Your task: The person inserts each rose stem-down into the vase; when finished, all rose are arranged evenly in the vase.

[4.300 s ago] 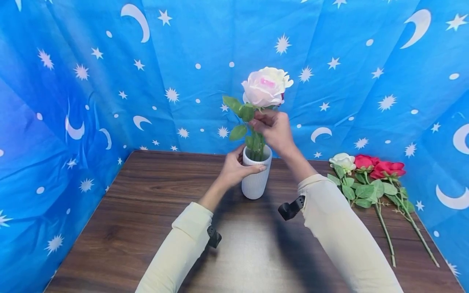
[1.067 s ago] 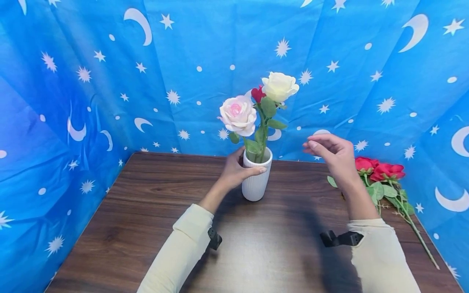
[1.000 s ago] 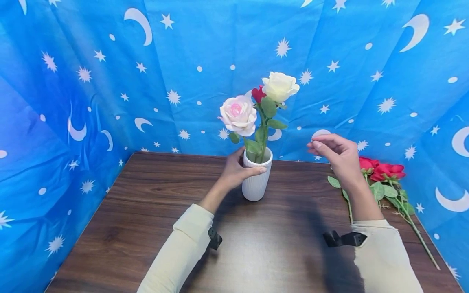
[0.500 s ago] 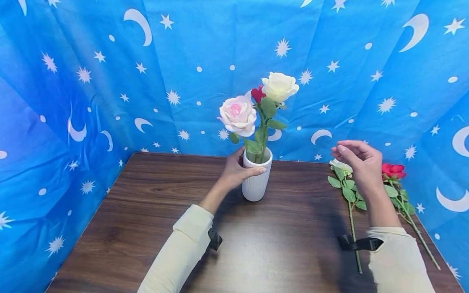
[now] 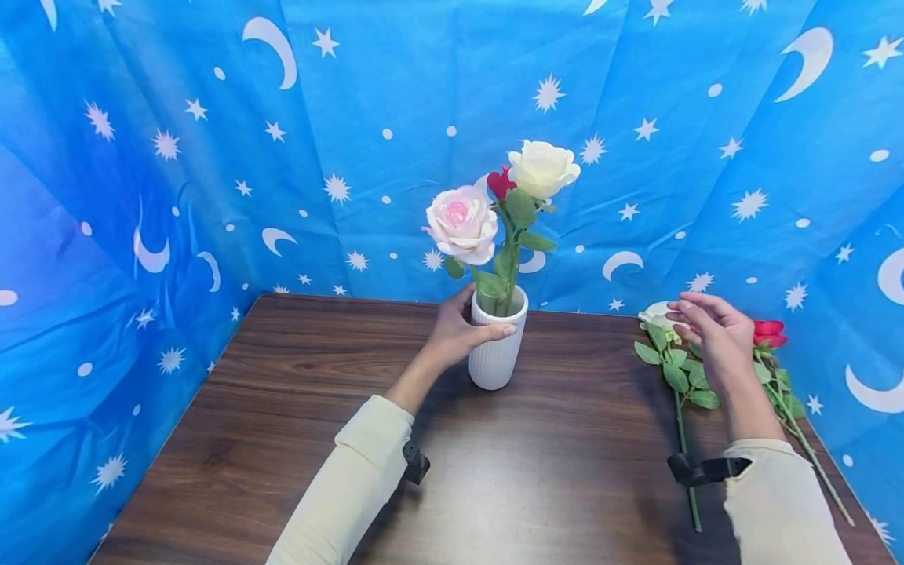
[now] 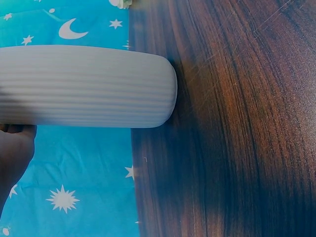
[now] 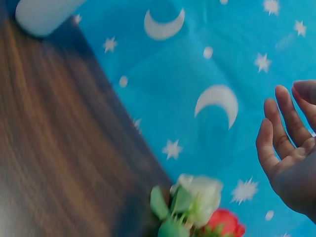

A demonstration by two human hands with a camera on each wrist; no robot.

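Observation:
My left hand (image 5: 455, 329) grips the white ribbed vase (image 5: 497, 362) near its rim, thumb across the front; the vase stands upright on the table. In it are a pale pink rose (image 5: 462, 225) leaning left, a cream rose (image 5: 544, 169) on the right and a partly hidden red rose (image 5: 501, 185) behind. My right hand (image 5: 723, 337) hovers over the flowers lying at the right, fingers loosely bent and holding nothing. Nearest to it lies a white rose (image 5: 657, 315) with green leaves. A red rose (image 5: 768, 333) shows behind the hand, which partly covers the bunch.
The dark wooden table (image 5: 318, 377) ends at the back against a blue cloth (image 5: 388, 78) with moons and stars, which also hangs at both sides. A black wrist camera (image 5: 706, 470) sits under the right sleeve, another (image 5: 415, 463) on the left.
My right hand has let go of the pale pink rose, which now leans left in the vase, and moved right and down to the lying roses. The left hand stays on the vase.

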